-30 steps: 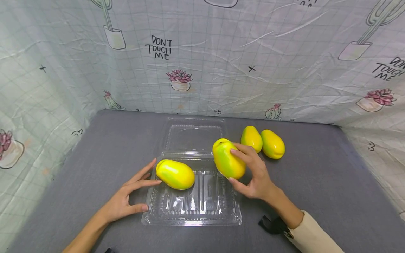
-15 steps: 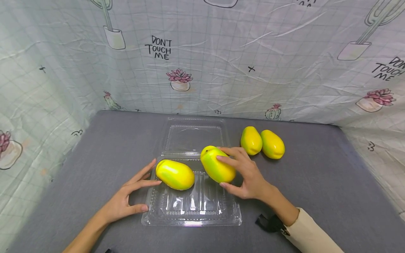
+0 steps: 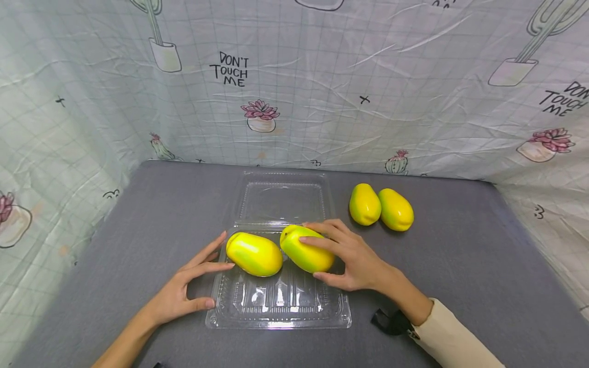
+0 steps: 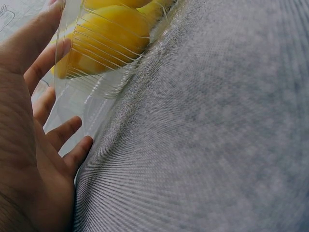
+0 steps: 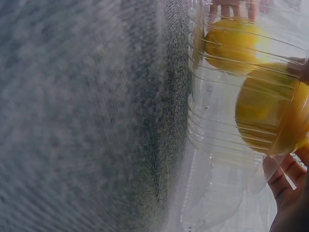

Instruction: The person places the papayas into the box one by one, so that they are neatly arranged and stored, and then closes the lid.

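A grey tabletop (image 3: 451, 291) stretched out beneath your work. Closest to you, a black strap (image 3: 391, 323) showed beside the cream sleeve (image 3: 455, 335) on your right arm. Next came the front rim of the clear tray (image 3: 278, 324); its ribbed walls looked thin and bendy, so a hard squeeze would probably have dented them, and the rim seemed the safer place to steady it. Your left hand (image 3: 177, 292) lay spread at the tray's left edge, fingers parted and nothing in its grasp, fingertips at or just beside the plastic.

In the tray's back left part the first yellow fruit (image 3: 254, 254) lay on its side. Just right of it, your right hand (image 3: 356, 258) gripped the second yellow fruit (image 3: 298, 255) over the tray, thumb on the near side, fingers curved over the top; whether that fruit bore on the tray floor, you could not tell. Its skin looked glossy and firm, likely slick and stiff, its weight hard to judge; a wide hold round the middle suited it.

Behind the tray its clear lid (image 3: 284, 202) lay folded back. Farther right, the third fruit (image 3: 365, 204) and the fourth fruit (image 3: 397, 210) sat side by side on the tabletop, before a patterned curtain (image 3: 317, 71).
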### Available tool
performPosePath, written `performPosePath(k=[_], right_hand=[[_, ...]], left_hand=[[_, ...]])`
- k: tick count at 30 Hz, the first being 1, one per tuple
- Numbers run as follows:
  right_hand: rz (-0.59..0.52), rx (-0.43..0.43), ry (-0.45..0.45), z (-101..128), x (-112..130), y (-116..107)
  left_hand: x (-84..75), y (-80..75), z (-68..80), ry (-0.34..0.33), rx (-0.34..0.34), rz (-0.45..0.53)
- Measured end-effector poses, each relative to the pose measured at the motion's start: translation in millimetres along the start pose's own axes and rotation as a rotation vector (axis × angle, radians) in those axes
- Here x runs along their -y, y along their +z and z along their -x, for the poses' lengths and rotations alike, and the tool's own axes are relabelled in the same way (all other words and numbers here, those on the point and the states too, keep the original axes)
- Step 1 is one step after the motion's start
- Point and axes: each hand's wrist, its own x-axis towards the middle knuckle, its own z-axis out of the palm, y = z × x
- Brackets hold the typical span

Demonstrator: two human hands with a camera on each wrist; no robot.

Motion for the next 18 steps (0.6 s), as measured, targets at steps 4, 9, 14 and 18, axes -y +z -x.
performPosePath(k=[4, 9, 14, 18], right_hand=[[0.013, 0.041, 0.008, -0.4, 1.2, 1.1], [0.02, 0.085, 0.021, -1.0, 1.3, 2.6], [0.029, 0.144, 0.063, -1.1, 1.7, 2.6], [0.046, 0.191, 0.106, -0.9, 2.5, 2.3]], left_hand=[[0.2, 0.4, 0.3, -0.002, 0.0, 0.002], [0.6, 0.4, 0.5, -0.004, 0.0, 0.0], [0.7, 0.4, 0.7, -0.001, 0.0, -0.003], [0.7, 0.7, 0.7, 0.0, 0.001, 0.003]])
